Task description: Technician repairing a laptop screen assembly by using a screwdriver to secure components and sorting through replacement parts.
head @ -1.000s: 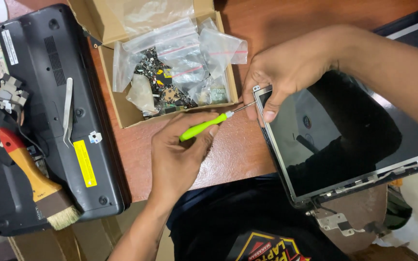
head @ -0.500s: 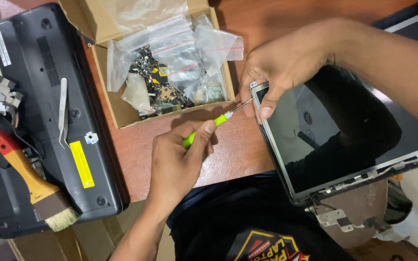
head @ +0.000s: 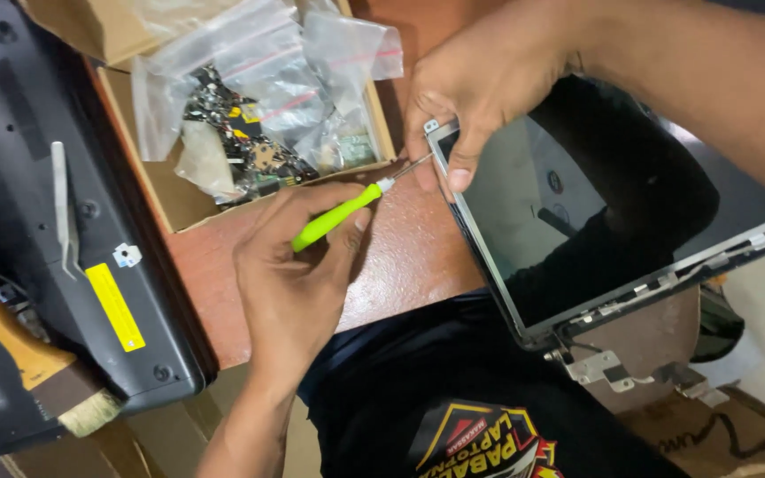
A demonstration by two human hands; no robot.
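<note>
Bare forearms, no sleeves; black tee [head: 453, 389] w/ yellow-red chest graphic.

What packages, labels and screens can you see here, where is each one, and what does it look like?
Cardboard box: top centre on the table, brown, open.
Clear plastic bags: inside the box, holding small parts.
Yellow label: on the black laptop base at left, a narrow rectangle.
White sticker: just above it, small.
Laptop screen panel: right, dark, glossy, metal-framed, right hand gripping its corner.

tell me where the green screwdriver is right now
In the head view, the green screwdriver sits mid-frame in the left hand, its tip at the laptop screen panel's corner under the right hand, just below the cardboard box.
</note>
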